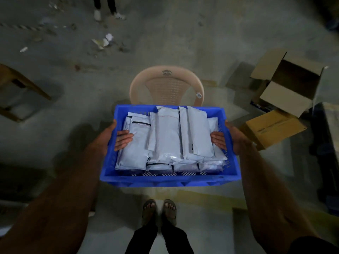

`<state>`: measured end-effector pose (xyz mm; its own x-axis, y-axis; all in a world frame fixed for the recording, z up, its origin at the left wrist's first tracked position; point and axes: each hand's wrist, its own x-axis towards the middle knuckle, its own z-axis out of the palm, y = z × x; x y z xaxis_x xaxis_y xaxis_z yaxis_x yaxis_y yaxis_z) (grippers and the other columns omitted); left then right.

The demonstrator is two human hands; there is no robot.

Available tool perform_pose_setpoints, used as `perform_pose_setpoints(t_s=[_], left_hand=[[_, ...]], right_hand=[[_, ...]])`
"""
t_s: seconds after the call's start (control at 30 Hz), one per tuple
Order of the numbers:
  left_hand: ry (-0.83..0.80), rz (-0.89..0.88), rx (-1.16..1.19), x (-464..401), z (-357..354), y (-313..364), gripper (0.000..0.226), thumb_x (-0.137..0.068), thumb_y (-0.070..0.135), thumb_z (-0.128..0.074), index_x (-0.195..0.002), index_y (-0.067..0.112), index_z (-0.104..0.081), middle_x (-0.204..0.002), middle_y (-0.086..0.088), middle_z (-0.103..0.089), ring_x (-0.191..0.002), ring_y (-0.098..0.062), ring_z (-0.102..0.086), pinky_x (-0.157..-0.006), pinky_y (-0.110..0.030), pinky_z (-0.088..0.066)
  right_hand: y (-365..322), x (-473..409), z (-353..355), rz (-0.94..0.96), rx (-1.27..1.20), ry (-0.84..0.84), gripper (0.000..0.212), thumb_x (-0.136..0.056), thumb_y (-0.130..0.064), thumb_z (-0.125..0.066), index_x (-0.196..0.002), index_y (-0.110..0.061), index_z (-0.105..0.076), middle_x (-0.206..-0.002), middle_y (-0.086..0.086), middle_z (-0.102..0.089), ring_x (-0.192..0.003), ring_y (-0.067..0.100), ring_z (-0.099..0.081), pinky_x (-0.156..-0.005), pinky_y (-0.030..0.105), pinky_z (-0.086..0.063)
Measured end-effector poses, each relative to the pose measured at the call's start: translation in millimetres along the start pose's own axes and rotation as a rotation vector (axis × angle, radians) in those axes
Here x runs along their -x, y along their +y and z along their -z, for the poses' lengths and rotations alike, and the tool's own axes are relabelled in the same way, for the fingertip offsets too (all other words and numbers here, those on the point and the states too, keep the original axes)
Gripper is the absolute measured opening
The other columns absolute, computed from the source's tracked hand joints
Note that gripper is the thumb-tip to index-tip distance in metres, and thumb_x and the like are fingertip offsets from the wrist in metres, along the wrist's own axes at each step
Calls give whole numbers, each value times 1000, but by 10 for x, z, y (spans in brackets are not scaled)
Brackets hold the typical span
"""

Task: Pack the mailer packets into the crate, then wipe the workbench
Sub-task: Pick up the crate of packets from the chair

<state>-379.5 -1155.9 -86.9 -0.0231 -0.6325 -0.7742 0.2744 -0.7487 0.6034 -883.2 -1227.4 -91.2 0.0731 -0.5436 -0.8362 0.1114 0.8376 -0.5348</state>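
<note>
A blue plastic crate (pixel 170 177) hangs in the air in front of me, above the floor and my sandalled feet. It is filled with several white mailer packets (pixel 168 136), stacked in layers. My left hand (pixel 117 138) grips the crate's left wall, fingers curled inside against a packet. My right hand (pixel 225 139) grips the right wall the same way, fingers inside. The workbench itself is not clearly in view.
A beige plastic chair (pixel 166 85) stands just beyond the crate. Open cardboard boxes (pixel 286 85) and a closed one (pixel 273 128) sit at the right. A wooden piece of furniture (pixel 20 83) is at the left. Paper scraps (pixel 103 41) litter the concrete floor; another person's legs (pixel 104 8) stand far back.
</note>
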Motion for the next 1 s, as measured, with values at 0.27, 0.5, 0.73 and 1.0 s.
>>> perform_pose_setpoints(t_s=[0.27,0.5,0.73,1.0], left_hand=[[42,-54,65,1151,24,336,73,-100,75,-43,-123,10,-65,-111,-8,-81,-91,-17,-81,-91,-31,-54],[123,-170,154,2016,484,361,71,-102,73,-41,-121,9,-64,-109,-9,-80,-103,-20,-72,-81,-31,-56],[187,-321,450,2986,1296,-36,66,-101,67,-47,-98,3,-63,-99,-15,-67,-80,-24,-67,-77,-31,-46],[470,-377,588,4435,2366,-887,74,-102,70,-49,-125,1,-64,-115,-18,-78,-89,-23,-80,-64,-30,-66]], right_hand=[[-366,978,-288,84,26,-66,79,-96,-72,-56,-117,3,-68,-111,18,-79,-100,28,-78,-94,38,-59],[-648,1410,-966,130,128,-169,76,-101,-68,-49,-115,5,-66,-102,19,-80,-89,29,-80,-72,36,-66],[-750,1695,-2249,153,347,-304,75,-103,-67,-47,-116,5,-67,-99,18,-80,-84,28,-81,-77,39,-67],[-220,2204,-4009,168,546,-484,83,-81,-66,-76,-124,4,-68,-115,18,-78,-98,31,-79,-63,37,-64]])
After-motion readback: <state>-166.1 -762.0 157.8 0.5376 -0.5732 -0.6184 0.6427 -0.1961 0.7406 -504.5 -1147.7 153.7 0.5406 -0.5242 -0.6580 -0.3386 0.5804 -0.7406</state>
